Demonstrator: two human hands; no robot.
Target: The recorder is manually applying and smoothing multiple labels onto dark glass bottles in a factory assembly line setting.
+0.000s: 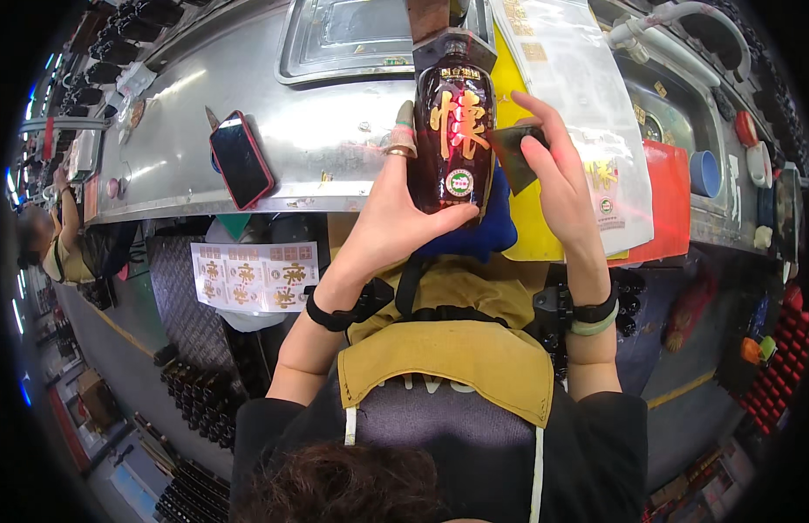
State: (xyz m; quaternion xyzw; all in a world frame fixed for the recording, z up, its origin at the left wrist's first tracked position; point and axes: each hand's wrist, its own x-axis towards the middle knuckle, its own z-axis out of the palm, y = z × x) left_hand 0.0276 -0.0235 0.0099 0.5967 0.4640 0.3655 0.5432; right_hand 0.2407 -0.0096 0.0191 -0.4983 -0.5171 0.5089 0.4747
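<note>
A dark brown glossy bottle lies at the table's front edge, its top pointing away from me. Gold lettering and a round white-and-green emblem cover its front, with red light streaks across it. My left hand grips the bottle's left side and base, thumb along the bottom; one finger wears a covering and a ring. In my right hand is a thin, dark, flat scraper-like piece, pinched between thumb and fingers, just right of the bottle. Blue cloth shows under the bottle's base.
White decal sheets lie over yellow and red sheets on the right. A phone and metal tray are left. Beyond the sheets are a sink and blue cup. Another person is far left.
</note>
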